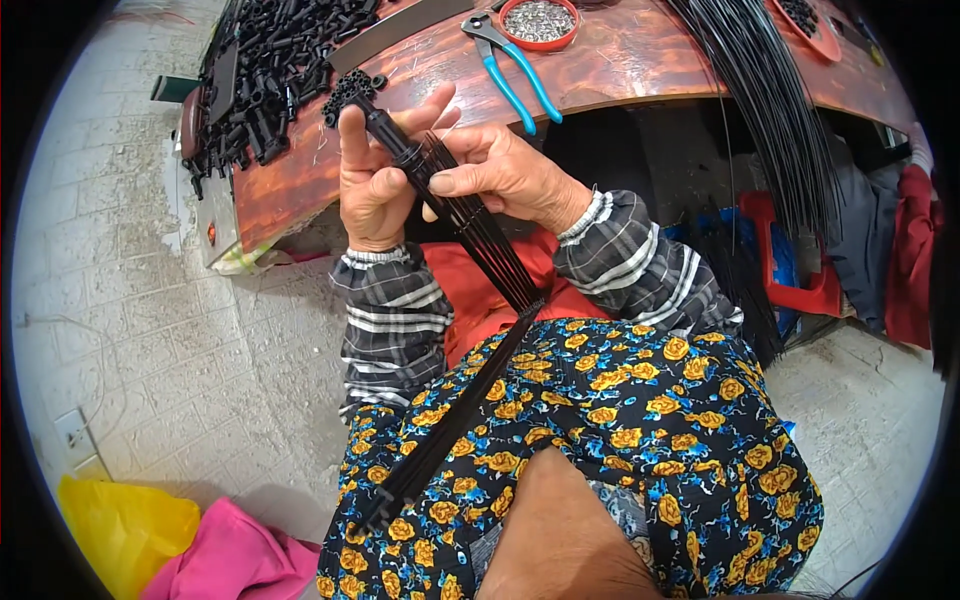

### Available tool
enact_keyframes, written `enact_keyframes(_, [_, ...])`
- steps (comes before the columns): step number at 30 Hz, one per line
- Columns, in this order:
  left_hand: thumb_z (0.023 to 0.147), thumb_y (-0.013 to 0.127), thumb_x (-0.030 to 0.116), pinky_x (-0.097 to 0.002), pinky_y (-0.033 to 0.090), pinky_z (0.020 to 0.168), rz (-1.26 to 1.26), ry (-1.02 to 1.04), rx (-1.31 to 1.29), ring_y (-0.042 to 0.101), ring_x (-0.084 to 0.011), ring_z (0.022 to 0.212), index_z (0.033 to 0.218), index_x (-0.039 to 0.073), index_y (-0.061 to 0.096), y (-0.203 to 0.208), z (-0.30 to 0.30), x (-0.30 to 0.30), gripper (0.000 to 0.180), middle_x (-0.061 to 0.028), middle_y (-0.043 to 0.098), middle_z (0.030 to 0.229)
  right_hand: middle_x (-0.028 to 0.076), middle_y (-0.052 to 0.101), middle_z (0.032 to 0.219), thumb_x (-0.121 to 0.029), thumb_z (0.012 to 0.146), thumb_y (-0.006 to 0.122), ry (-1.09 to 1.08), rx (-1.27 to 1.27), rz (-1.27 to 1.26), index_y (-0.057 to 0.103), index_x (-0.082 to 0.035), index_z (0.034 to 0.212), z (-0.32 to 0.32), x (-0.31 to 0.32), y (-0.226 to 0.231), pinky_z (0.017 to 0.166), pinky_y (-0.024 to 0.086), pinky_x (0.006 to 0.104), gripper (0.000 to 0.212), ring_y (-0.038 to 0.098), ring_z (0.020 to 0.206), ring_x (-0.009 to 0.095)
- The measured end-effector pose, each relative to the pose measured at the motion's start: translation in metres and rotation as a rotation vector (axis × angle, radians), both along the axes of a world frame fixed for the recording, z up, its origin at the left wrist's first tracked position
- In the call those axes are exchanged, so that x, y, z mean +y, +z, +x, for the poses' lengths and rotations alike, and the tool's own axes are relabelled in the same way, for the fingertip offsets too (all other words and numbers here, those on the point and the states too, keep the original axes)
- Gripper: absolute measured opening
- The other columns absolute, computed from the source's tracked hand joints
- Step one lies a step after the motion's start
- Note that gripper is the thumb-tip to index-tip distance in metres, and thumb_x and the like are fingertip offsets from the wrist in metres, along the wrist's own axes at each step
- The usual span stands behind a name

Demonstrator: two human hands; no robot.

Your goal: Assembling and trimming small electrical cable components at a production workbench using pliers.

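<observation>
A black umbrella frame (490,245) slants across my lap, its thin ribs gathered below a black plastic tubular runner (392,135). My left hand (375,195) is closed round the runner, the thumb against its lower part and some fingers raised beside it. With thumb and fingers together, my right hand (510,170) pinches the ribs just below the runner. Further down the ribs narrow at a joint (530,308), then run as a dark bundle to a black end piece (380,510) on my flowered apron (620,420). The fingertips behind the frame are partly hidden.
On the wooden table (660,60) lie a heap of black plastic parts (260,90), small black rings (352,90), blue-handled pliers (513,80) and a red dish of small metal pieces (540,42). Long black rods (770,100) hang over its edge. A red stool (800,280) stands at right.
</observation>
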State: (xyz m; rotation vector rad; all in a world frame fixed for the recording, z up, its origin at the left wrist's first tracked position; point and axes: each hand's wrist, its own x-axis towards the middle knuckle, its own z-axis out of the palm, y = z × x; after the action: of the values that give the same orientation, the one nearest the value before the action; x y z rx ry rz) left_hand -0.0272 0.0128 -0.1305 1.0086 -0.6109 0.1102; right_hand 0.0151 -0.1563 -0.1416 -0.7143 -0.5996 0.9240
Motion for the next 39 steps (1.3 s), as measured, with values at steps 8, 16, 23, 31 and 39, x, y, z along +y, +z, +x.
enact_keyframes(8, [0.083, 0.062, 0.001, -0.0594, 0.024, 0.11, -0.066, -0.047, 0.007, 0.03, -0.0473, 0.134, 0.135, 0.033, 0.05, -0.007, 0.004, 0.007, 0.062, -0.0266, 0.048, 0.134, 0.01, 0.07, 0.08, -0.015, 0.087, 0.066, 0.011, 0.058, -0.016, 0.061, -0.001, 0.11, 0.0, -0.001, 0.002, 0.037, 0.028, 0.0129, 0.027, 0.043, 0.043, 0.0])
enact_keyframes(16, [0.086, 0.056, -0.002, -0.0485, 0.037, 0.106, 0.062, 0.717, 0.193, 0.055, -0.038, 0.117, 0.137, 0.002, 0.044, 0.031, -0.031, -0.01, 0.053, -0.0263, 0.055, 0.127, 0.004, 0.068, 0.084, -0.013, 0.086, 0.068, -0.074, 0.026, -0.05, 0.052, -0.002, 0.13, 0.001, -0.008, 0.009, 0.038, 0.03, 0.013, 0.048, 0.054, 0.053, 0.001])
enact_keyframes(23, [0.062, 0.085, 0.049, -0.054, 0.014, 0.112, 0.592, 0.003, -0.111, 0.042, -0.0398, 0.13, 0.138, -0.001, 0.04, 0.124, -0.075, -0.052, 0.101, -0.0241, 0.061, 0.118, -0.002, 0.065, 0.084, -0.012, 0.084, 0.068, -0.205, -0.038, -0.062, 0.052, -0.001, 0.131, 0.004, -0.003, 0.008, 0.041, 0.028, 0.0142, 0.051, 0.048, 0.054, -0.002])
enact_keyframes(31, [0.082, 0.069, 0.0, -0.022, 0.049, 0.068, 0.468, 1.255, 0.254, 0.06, -0.0078, 0.072, 0.107, -0.007, 0.062, 0.075, -0.046, -0.066, 0.027, -0.0031, 0.066, 0.081, -0.009, 0.059, 0.073, -0.014, 0.084, 0.069, -0.4, -0.326, -0.108, 0.055, -0.004, 0.13, 0.01, 0.006, 0.03, 0.045, 0.03, 0.0157, 0.049, 0.041, 0.053, -0.002])
enact_keyframes(39, [0.083, 0.069, 0.001, -0.021, 0.047, 0.068, 0.37, 1.175, 0.257, 0.059, -0.0064, 0.075, 0.095, -0.003, 0.07, 0.067, -0.036, -0.058, 0.013, -0.0002, 0.067, 0.086, -0.008, 0.059, 0.078, -0.01, 0.084, 0.071, -0.458, -0.467, -0.101, 0.057, -0.004, 0.128, 0.0, 0.025, 0.022, 0.057, 0.038, 0.0153, 0.046, 0.047, 0.066, -0.001])
